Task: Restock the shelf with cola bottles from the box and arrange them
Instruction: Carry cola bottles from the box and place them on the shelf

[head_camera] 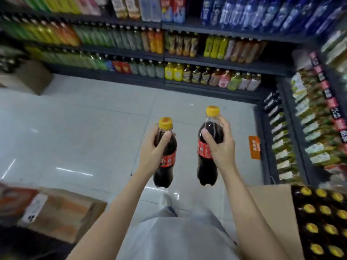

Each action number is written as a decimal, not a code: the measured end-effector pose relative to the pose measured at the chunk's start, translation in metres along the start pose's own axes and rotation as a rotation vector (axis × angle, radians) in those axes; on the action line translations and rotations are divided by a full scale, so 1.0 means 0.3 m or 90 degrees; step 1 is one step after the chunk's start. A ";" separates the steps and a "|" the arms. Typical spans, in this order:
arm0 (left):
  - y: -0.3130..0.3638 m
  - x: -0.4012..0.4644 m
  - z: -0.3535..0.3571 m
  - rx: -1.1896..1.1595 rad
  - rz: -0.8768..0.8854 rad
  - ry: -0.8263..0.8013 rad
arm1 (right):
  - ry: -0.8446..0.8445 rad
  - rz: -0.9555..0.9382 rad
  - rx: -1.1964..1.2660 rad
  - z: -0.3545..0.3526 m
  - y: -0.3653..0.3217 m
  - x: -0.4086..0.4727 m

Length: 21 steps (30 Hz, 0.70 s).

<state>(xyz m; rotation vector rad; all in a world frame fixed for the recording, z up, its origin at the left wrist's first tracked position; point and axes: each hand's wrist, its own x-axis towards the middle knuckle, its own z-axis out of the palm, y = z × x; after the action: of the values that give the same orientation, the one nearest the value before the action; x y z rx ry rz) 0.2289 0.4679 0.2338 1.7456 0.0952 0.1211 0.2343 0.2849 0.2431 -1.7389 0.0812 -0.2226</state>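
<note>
Carrying two cola bottles from box toward shelf.

Left cola bottle (165,152) gripped at shoulder by left hand (152,152), right cola bottle (207,149) likewise by right hand (221,147); fingers curled round each, both upright, mid-air over floor (75,128). Box (319,222) at lower right, still well stocked. Best kept upright, labels turned outward, set in at shelf (281,128) front edge, one at a time.

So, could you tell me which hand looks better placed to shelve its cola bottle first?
Probably the right hand: its cola bottle is held higher and nearer the side shelf. The left hand holds its bottle lower, over open floor.
</note>
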 end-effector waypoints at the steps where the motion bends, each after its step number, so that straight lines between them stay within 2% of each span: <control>1: 0.004 0.069 -0.062 0.019 0.012 0.005 | -0.018 -0.006 0.005 0.081 -0.016 0.056; 4: 0.002 0.283 -0.225 0.061 0.046 0.038 | -0.086 -0.013 0.011 0.310 -0.048 0.230; 8: -0.076 0.592 -0.417 0.060 0.018 0.112 | -0.168 -0.003 0.029 0.590 -0.042 0.489; 15: -0.073 1.280 -0.746 0.014 0.073 0.235 | -0.226 -0.029 0.082 1.106 -0.126 1.088; 21: -0.002 1.868 -1.052 0.097 0.175 0.251 | -0.243 -0.103 0.042 1.524 -0.272 1.585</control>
<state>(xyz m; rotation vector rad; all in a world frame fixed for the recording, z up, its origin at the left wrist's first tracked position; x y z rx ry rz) 0.7417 0.8497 0.3042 1.8600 0.1552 0.6751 0.7827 0.6568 0.2972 -1.6953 -0.3417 -0.0075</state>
